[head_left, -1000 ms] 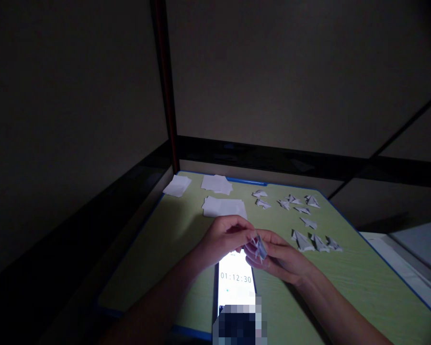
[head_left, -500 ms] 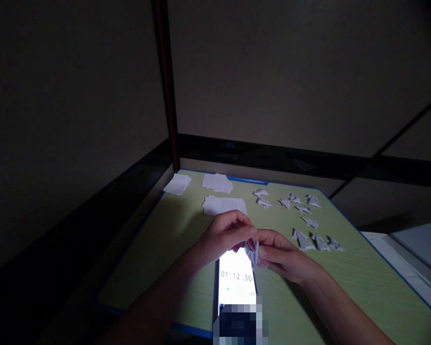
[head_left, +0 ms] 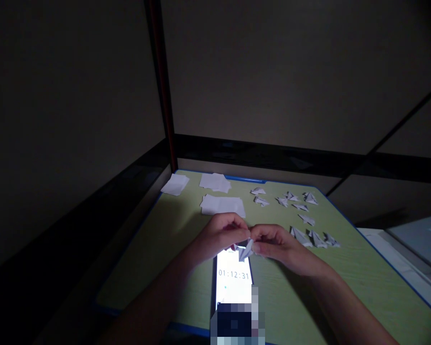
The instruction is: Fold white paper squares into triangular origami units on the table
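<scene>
My left hand and my right hand meet over the near middle of a green table. Both pinch a small folded white paper piece between their fingertips, just above a lit phone that shows a timer. The paper hangs down between the two hands and is partly hidden by my fingers.
Stacks of white paper squares lie at the far left of the table. Several finished folded paper pieces are spread over the far right. The table has a blue rim and stands in a dark corner by a red post.
Both hands have drawn closer together and turned the paper piece so that it now points down between them. The phone timer went from 01:12:30 to 01:12:31.
</scene>
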The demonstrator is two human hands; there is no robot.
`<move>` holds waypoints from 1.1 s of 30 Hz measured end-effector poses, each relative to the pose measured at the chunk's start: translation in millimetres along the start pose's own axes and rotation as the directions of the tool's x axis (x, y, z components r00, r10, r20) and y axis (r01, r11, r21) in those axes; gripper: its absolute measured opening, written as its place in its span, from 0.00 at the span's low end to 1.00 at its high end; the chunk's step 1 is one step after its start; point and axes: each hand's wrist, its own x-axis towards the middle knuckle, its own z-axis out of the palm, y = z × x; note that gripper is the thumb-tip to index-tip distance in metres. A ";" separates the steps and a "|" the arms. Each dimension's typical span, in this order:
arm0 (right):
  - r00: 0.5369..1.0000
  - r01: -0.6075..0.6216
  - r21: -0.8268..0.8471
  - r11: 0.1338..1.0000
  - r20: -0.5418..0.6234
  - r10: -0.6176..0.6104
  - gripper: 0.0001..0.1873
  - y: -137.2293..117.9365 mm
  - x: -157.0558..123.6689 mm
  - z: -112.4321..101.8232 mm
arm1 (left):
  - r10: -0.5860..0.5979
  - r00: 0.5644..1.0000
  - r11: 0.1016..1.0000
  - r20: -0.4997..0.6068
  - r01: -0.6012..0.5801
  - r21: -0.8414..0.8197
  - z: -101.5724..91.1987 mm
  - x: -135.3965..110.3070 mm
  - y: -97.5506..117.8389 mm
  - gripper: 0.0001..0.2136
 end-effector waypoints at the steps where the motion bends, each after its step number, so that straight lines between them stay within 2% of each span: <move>1: 1.000 -0.009 -0.013 1.000 -0.006 0.009 0.07 0.0 0.1 -0.5 | 0.003 1.000 1.000 -0.009 -0.003 0.020 0.5 0.2 -0.3 0.09; 6: 0.998 -0.063 -0.078 0.995 -0.033 0.060 0.08 -0.7 0.1 -0.6 | 0.020 0.999 0.995 -0.038 -0.017 0.099 3.4 2.3 -6.7 0.06; 13: 0.992 -0.084 -0.157 0.984 -0.104 0.068 0.10 -3.2 0.2 0.2 | 0.127 0.980 0.954 -0.153 -0.078 0.288 1.4 7.8 -25.7 0.05; 17: 0.989 -0.091 -0.189 0.978 -0.129 0.067 0.11 -3.3 1.1 0.1 | 0.169 0.973 0.929 -0.156 -0.104 0.355 -0.4 8.0 -27.1 0.04; 27: 0.990 -0.090 -0.191 0.978 -0.125 0.066 0.15 -3.4 0.1 2.4 | 0.141 0.978 0.943 -0.152 -0.086 0.322 -1.4 9.2 -24.0 0.05; 30: 0.988 -0.083 -0.177 0.981 -0.142 0.058 0.17 -2.7 0.8 2.3 | 0.178 0.961 0.949 -0.213 -0.111 0.295 -2.2 9.8 -18.7 0.08; 33: 0.981 -0.065 -0.170 0.983 -0.190 0.032 0.18 -0.9 1.7 0.6 | 0.240 0.925 0.938 -0.293 -0.143 0.315 -3.8 10.2 -14.5 0.09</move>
